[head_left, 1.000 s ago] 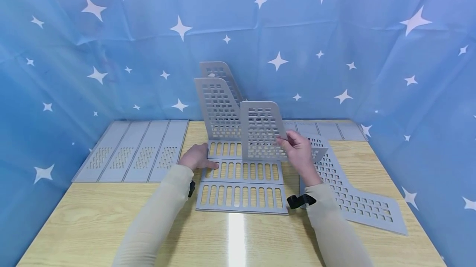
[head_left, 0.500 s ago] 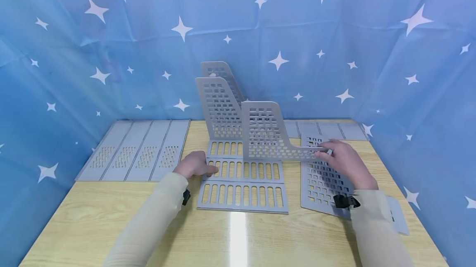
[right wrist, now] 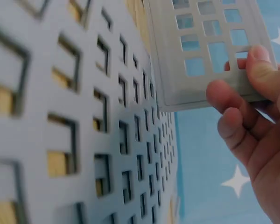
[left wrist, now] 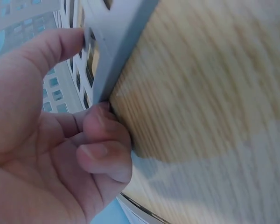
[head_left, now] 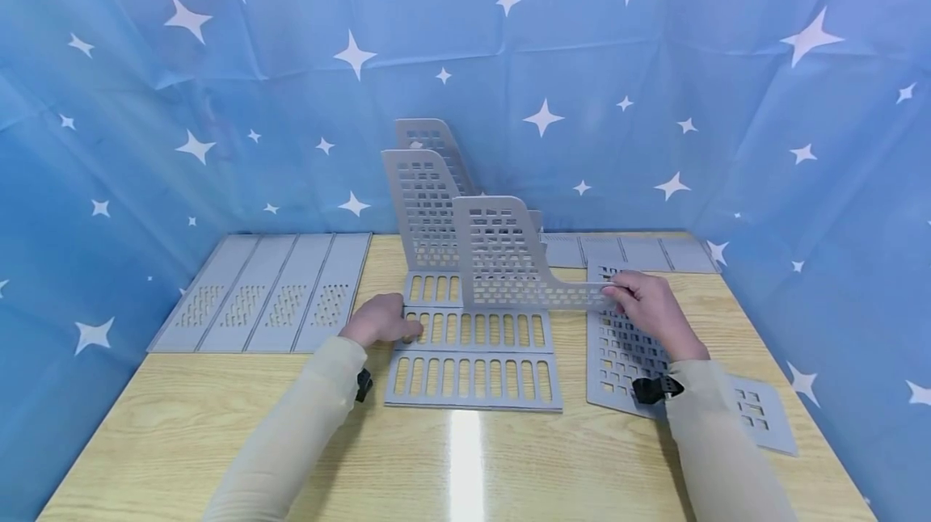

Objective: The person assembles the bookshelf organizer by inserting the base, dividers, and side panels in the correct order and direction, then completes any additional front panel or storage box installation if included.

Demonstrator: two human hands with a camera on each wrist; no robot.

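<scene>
In the head view, my left hand [head_left: 380,320] grips the left edge of the grey slotted base panel [head_left: 473,355] lying flat on the table. The left wrist view shows its thumb on the slots and its fingers curled against the panel's edge [left wrist: 113,60]. My right hand [head_left: 650,312] pinches the low narrow end of an L-shaped perforated side panel [head_left: 509,284] between thumb and fingers. That side panel is upright, its tall part above the base panel's back section; whether it is seated there, I cannot tell. Behind it, two similar panels stand, a nearer one [head_left: 434,211] and a farther one [head_left: 452,152].
Another perforated L-shaped panel [head_left: 611,401] lies flat beneath my right hand and forearm. Flat grey panels [head_left: 262,263] with small holes lie side by side at the left. More grey panels [head_left: 633,255] lie along the back right edge, before a starry blue curtain [head_left: 465,37].
My right hand has moved from the side panel's inner corner to its narrow end on the right. The panel has then shifted slightly left. My left hand has stayed at the base panel's edge.
</scene>
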